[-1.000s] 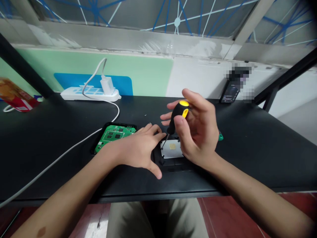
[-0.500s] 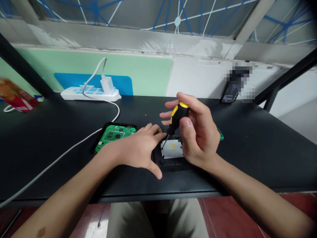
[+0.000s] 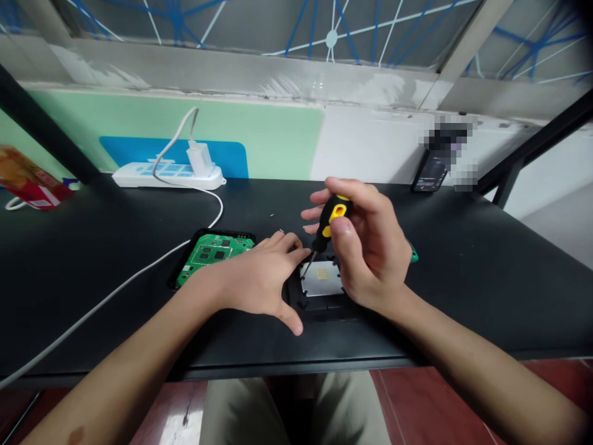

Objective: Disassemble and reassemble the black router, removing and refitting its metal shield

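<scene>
My right hand [image 3: 370,247] is closed around the black and yellow handle of a screwdriver [image 3: 328,224]. The screwdriver tilts, and its tip meets the left edge of a silver metal plate [image 3: 330,284] with a tan square pad on it. That plate sits in a black plastic casing [image 3: 331,308], partly hidden by my hands. My left hand [image 3: 264,272] lies with fingers spread along the casing's left side, the thumb near its front corner. Left of it, a green circuit board [image 3: 215,250] rests in a black shell, partly covered by my left wrist.
A white power strip [image 3: 139,175] with a plugged-in charger [image 3: 200,159] stands at the back, its white cable [image 3: 115,287] crossing the desk's left. A phone [image 3: 430,170] leans on the wall. A green object [image 3: 414,252] shows behind my right hand. A red packet [image 3: 34,182] stands far left.
The screwdriver handle has turned between my right fingers, bringing a different yellow patch into view. My right fingers have shifted slightly. My left hand stays in place.
</scene>
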A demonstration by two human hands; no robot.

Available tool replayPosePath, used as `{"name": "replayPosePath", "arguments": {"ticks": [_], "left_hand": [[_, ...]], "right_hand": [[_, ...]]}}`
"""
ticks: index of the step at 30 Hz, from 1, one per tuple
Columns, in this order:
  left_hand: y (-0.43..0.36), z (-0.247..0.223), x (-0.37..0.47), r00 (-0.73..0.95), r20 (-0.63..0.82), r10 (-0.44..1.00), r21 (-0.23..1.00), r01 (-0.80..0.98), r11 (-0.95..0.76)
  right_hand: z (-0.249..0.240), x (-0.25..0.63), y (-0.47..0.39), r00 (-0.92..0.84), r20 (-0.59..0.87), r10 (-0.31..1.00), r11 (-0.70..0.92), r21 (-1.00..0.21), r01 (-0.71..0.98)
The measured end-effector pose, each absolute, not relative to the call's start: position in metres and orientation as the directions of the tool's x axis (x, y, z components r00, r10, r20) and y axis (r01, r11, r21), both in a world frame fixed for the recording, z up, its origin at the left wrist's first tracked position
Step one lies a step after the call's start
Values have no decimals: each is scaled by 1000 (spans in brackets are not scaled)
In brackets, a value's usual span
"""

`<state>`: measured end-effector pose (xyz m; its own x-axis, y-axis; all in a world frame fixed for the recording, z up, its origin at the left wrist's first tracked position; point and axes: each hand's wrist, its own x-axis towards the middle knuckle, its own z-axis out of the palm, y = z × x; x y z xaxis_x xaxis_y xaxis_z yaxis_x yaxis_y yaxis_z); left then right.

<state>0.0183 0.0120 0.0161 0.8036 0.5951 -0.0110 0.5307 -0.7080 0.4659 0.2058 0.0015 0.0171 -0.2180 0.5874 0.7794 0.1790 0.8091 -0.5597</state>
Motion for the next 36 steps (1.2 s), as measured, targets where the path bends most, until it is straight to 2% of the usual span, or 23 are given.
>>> {"name": "replayPosePath", "arguments": {"ticks": [6, 11, 18, 36], "left_hand": [[12, 13, 17, 806, 12, 592, 479, 515, -711], [13, 10, 17, 807, 32, 590, 497, 499, -710], [12, 13, 17, 804, 8, 595, 469, 522, -712], [15, 8, 16, 806, 32, 590, 500, 498, -708]], "right_hand": [[16, 206, 9, -188, 807, 560, 819, -505, 272], [16, 204, 9, -158, 855, 493, 858, -449, 248], [17, 209, 4, -213, 777, 592, 801, -539, 260], [22, 200, 6, -160, 838, 521, 828, -452, 331]]}}
